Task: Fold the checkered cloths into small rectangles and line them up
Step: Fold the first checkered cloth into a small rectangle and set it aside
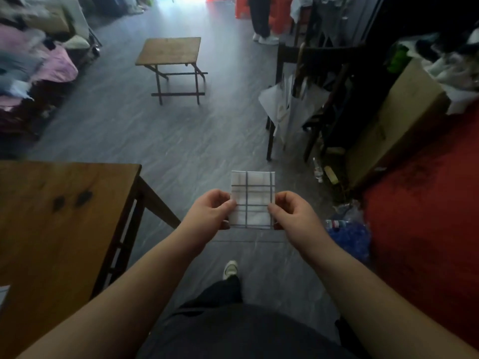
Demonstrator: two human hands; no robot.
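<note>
matt cloth (252, 200), wooden table (51, 216).

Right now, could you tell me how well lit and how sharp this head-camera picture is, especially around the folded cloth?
In the head view the room is dim, with blown-out glare at top centre; the checkered cloth, pinched by the left hand and right hand, reads fairly sharp; the clothes pile at far left is smeared; the wide lens warps the frame's edges.

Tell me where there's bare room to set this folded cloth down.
The wooden table left of the left hand has a broad bare top, save something white at its left edge. The small folding table ahead is bare too. Right of the folded cloth and right hand it is crowded: chair, cardboard box, plastic bags.
</note>
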